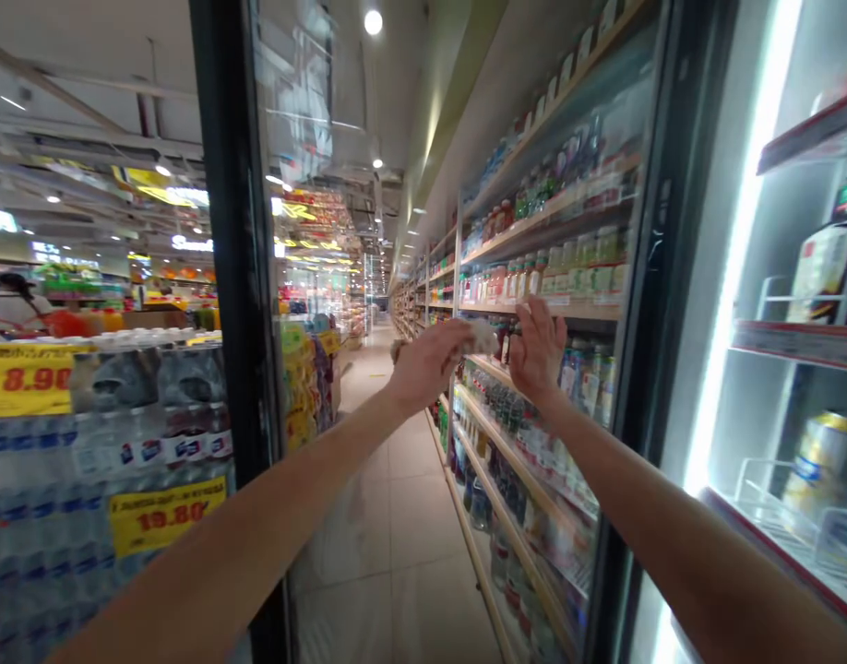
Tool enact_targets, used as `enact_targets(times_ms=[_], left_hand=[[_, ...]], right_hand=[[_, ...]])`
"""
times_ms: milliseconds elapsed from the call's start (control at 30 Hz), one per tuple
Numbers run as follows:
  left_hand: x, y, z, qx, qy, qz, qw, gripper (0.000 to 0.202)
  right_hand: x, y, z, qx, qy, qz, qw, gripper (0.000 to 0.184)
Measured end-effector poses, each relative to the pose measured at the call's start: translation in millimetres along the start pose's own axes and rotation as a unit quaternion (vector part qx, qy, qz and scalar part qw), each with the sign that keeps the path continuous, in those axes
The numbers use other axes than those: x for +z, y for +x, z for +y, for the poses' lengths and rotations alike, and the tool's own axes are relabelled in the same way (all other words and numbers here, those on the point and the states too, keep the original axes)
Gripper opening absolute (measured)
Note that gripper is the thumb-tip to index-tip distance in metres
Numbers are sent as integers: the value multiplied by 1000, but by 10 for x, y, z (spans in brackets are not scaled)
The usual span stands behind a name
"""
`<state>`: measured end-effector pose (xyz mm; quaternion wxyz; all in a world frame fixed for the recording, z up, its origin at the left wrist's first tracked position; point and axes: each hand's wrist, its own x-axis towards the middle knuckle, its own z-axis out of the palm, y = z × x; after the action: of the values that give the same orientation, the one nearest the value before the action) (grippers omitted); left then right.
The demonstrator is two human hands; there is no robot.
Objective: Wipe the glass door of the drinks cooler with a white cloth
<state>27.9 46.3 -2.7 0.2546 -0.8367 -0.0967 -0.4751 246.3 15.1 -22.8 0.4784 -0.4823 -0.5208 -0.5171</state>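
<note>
A glass door point(354, 516) in a black frame stands swung out in front of me, with the aisle seen through it. My left hand point(434, 361) is at the middle of the pane, its fingers closed on a crumpled white cloth point(483, 339). The cloth is blurred and partly hidden by the fingers. Just to the right, my right hand point(536, 349) is raised with its fingers stretched upward, holding nothing. It is at or very near the glass; contact cannot be made out.
At right is a lit cooler with wire-fronted shelves point(797, 337), bottles and a can point(821, 466). Packs of bottled water point(42, 516) with yellow price signs point(167, 515) are stacked at left. Long drink shelves point(534, 309) line the aisle. A person point(15, 300) is far left.
</note>
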Motion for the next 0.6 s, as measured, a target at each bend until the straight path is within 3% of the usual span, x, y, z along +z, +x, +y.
enact_targets(times_ms=[100, 133, 200, 300, 400, 600], left_hand=[[-196, 227, -214, -188, -35, 180, 965, 41], [-273, 260, -309, -202, -36, 217, 954, 40], [-420, 249, -494, -154, 0, 229, 961, 35], [-588, 120, -684, -74, 84, 186, 976, 31], [-628, -19, -700, -16, 148, 120, 982, 36], [-326, -197, -297, 118, 148, -78, 979, 45]], right_hand=[[-12, -1, -2, 1, -4, 1, 1000, 49], [-15, -2, 1, 1, -3, 4, 1000, 49], [-16, -7, 10, -3, 0, 10, 1000, 49], [-16, -11, 22, -7, 7, 13, 1000, 49], [-23, -9, 12, -4, 12, 15, 1000, 48], [-29, 6, 13, -4, 4, 11, 1000, 48]])
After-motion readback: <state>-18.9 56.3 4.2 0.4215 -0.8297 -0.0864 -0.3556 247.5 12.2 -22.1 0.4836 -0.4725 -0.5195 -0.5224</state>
